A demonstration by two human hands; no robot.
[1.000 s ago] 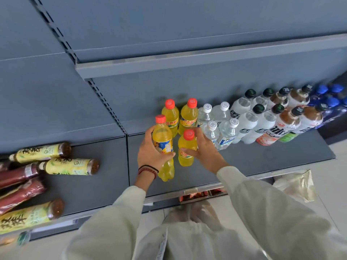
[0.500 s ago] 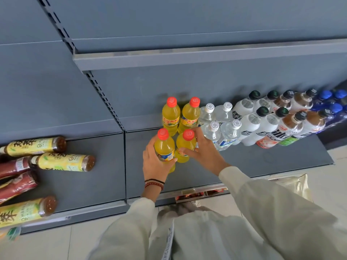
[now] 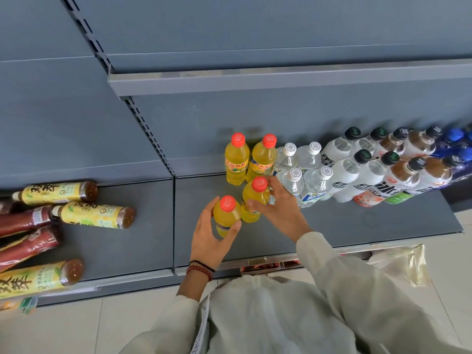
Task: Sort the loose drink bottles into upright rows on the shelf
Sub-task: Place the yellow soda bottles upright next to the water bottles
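The left hand [image 3: 208,241] has its fingers closed around a yellow bottle [image 3: 226,215] (red cap, upright) on the grey shelf [image 3: 344,226]. At 1 o'clock from it and touching it, the right hand [image 3: 278,208] grips a second yellow bottle [image 3: 255,198], also upright. At 12 o'clock stands a back pair of yellow bottles [image 3: 249,159]. At 9 o'clock, well apart, several tea bottles [image 3: 94,214] lie on their sides.

You see glossy clear plastic bottles [image 3: 236,159]; the shelf [image 3: 344,226] looks matt grey metal; your sleeve [image 3: 339,272] is soft cloth.
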